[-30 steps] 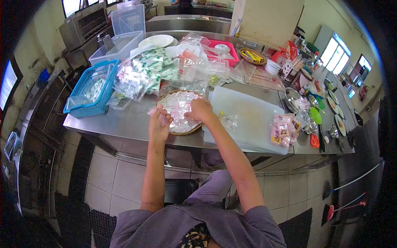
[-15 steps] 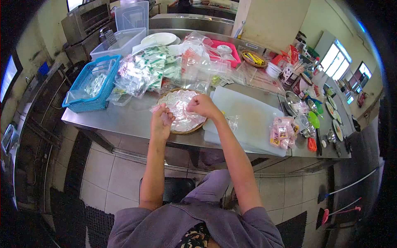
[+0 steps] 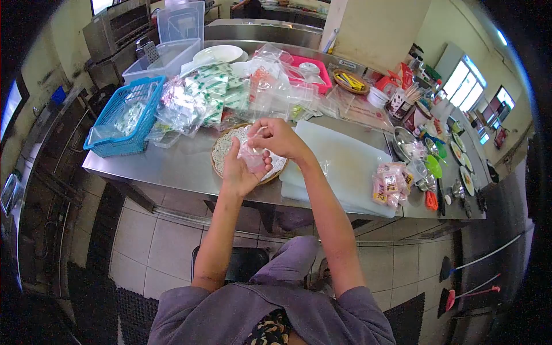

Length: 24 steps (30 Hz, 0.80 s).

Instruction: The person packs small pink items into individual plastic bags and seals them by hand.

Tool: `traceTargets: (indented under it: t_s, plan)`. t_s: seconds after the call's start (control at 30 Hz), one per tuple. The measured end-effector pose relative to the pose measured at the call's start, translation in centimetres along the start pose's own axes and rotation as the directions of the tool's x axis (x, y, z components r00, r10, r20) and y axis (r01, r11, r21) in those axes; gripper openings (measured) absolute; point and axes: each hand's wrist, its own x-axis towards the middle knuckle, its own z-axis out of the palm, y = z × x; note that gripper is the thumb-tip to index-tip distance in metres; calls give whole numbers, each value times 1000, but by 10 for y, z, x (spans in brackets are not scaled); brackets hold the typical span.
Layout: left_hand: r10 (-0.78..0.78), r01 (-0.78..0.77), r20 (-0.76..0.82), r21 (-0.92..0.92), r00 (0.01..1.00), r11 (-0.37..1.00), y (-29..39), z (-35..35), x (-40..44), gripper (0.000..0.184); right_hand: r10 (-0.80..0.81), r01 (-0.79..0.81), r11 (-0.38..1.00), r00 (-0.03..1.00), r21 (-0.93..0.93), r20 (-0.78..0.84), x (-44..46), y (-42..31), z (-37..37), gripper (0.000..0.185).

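Note:
Over a round wicker basket (image 3: 217, 167) lined with white lacy paper, my left hand (image 3: 244, 169) is cupped around a small clear plastic packet (image 3: 252, 156) with pinkish contents. My right hand (image 3: 275, 138) pinches the upper part of that packet, its fingers bent together just above the left palm. Part of the basket is hidden behind both hands. Close by on the right, a white cutting board (image 3: 339, 167) lies under the right forearm, with a small clear bag on it.
Pink packets (image 3: 392, 183) lie on the board's right end. Behind are a blue basket (image 3: 129, 115), piled plastic bags (image 3: 213, 95), a pink tray (image 3: 322, 72) and a basket of yellow items (image 3: 349, 81). Bowls and utensils stand at the right, near a knife (image 3: 440, 196).
My left hand has moved right and turned palm up under the packet. My right hand has risen slightly, and the clear plastic spread over the basket's paper is now gathered at my hands.

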Motion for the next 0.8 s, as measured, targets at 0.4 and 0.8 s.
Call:
traceTargets:
  t_s: [0.4,0.8]
  plan:
    - [38,-33,-58,82,998,996,2,-5,2,45,-434,390,761,900,-519,39,7,12,5,25]
    - [324,-256,-157,343,933,904,47,-29,-13,21,117,-165,649,986,-742,-117,24,76,12,33]
